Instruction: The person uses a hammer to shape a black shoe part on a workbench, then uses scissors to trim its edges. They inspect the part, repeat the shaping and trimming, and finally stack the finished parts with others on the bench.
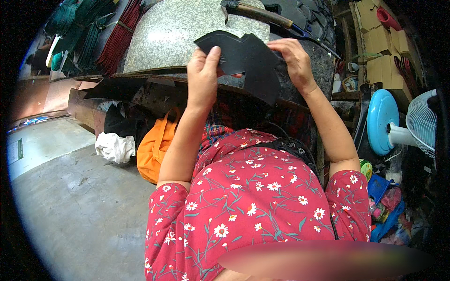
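Over the bench's near edge, my left hand (204,77) grips a flat black piece (255,61) that looks like cut leather, its thumb lying on top and its fingers beneath. The piece has a curved outline with a notch along its upper edge. At its right edge my right hand (296,64) has its fingers closed on the border; the fingertips are partly hidden. Just beyond the piece lies a speckled grey stone slab (161,35). A hammer (262,13) with a wooden handle rests across the slab's far right corner.
Beside the hammer lies a blue-handled tool (311,38). Red cord bundles (123,35) and green bundles (70,23) are at far left. An orange bag (154,150) and white cloth (115,147) sit below the bench. A fan (419,124) with a blue base stands at right, near cardboard boxes (382,70).
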A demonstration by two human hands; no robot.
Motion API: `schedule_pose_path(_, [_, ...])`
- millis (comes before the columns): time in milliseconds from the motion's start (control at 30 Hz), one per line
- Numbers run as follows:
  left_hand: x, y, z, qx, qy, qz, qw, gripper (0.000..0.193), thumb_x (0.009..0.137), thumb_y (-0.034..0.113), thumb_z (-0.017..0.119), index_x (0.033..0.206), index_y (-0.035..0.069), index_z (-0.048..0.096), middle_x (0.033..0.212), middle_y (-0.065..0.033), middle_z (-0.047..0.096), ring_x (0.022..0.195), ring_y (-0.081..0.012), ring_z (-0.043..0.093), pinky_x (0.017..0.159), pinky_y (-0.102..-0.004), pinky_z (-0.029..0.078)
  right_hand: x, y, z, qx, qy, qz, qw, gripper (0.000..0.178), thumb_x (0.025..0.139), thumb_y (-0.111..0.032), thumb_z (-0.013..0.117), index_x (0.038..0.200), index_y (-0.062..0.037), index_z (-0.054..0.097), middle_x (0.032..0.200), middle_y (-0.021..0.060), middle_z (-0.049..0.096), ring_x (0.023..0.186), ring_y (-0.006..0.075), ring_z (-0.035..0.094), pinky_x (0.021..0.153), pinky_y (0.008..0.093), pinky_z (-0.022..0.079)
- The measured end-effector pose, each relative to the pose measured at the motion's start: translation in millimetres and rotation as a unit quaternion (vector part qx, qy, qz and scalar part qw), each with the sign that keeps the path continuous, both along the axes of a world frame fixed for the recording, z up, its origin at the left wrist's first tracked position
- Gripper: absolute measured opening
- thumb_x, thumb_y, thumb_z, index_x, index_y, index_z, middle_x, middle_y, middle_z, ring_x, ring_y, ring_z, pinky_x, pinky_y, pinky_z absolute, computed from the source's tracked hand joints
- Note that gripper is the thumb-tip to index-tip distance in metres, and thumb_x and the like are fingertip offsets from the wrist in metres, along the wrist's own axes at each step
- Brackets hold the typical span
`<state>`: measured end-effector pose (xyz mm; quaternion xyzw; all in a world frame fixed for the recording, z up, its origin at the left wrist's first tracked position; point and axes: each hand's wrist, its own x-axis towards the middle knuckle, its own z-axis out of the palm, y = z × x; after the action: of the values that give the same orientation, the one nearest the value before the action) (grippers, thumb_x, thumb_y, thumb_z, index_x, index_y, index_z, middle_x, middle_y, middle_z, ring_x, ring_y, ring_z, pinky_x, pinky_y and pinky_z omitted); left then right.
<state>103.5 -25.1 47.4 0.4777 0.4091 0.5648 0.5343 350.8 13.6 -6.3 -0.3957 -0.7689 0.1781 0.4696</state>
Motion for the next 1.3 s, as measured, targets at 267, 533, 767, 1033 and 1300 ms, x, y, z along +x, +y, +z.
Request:
schedule_pose_path(267, [25, 16, -32, -0.076, -0.116, -0.037, 0.99, 0.023, 0.103, 0.01, 0.05, 0.119, -0.005, 0.052, 0.105, -0.0152, 0.066, 0.087, -0.0235, 0.071, 0.07, -0.0389, 0.065, 9, -4, 4, -0.314, 0.174, 0.097, 0.928, 0.035, 0.099, -0.03, 0.063, 0.109, 0.003, 0.07, 0.099, 0.0029, 0.071, 0.089, 0.0087, 0.064, 0.079, 0.0241, 0.052])
schedule_pose_path(533, [15, 17, -35, -0.096, -0.151, -0.08, 0.981, 0.031, 0.1, 0.005, 0.051, 0.129, -0.003, 0.045, 0.113, -0.0183, 0.062, 0.083, -0.0277, 0.072, 0.073, -0.0401, 0.065, 7, 1, 9, -0.382, 0.246, 0.109, 0.884, 0.026, 0.097, -0.023, 0.065, 0.109, 0.0005, 0.07, 0.093, 0.0022, 0.072, 0.077, 0.0063, 0.065, 0.068, 0.0209, 0.052])
schedule_pose_path(767, [-2, 12, -27, -0.028, -0.015, -0.006, 0.999, 0.049, 0.099, 0.008, 0.053, 0.145, 0.004, 0.037, 0.111, -0.0146, 0.055, 0.077, -0.023, 0.072, 0.072, -0.0327, 0.06, 13, 5, 6, -0.391, 0.265, 0.129, 0.872, 0.023, 0.098, -0.019, 0.063, 0.108, 0.0008, 0.069, 0.091, 0.0029, 0.072, 0.073, 0.0062, 0.066, 0.066, 0.0195, 0.052])
schedule_pose_path(1033, [-15, 32, -23, -0.042, 0.049, -0.03, 0.997, 0.03, 0.099, 0.019, 0.061, 0.122, 0.0, 0.063, 0.094, -0.008, 0.067, 0.069, -0.0152, 0.068, 0.064, -0.0252, 0.056, 10, 2, 13, -0.388, 0.241, 0.134, 0.88, 0.02, 0.096, -0.019, 0.064, 0.103, -0.0005, 0.07, 0.089, 0.0016, 0.072, 0.071, 0.0055, 0.065, 0.065, 0.0195, 0.052])
schedule_pose_path(1300, [-12, 26, -35, -0.055, 0.029, -0.006, 0.998, 0.018, 0.098, 0.016, 0.063, 0.102, -0.002, 0.066, 0.086, -0.0046, 0.065, 0.061, -0.0118, 0.062, 0.053, -0.0231, 0.053, 15, 3, 10, -0.367, 0.203, 0.136, 0.898, 0.019, 0.095, -0.017, 0.067, 0.105, -0.0023, 0.07, 0.09, -0.0009, 0.07, 0.077, 0.0049, 0.064, 0.07, 0.02, 0.052])
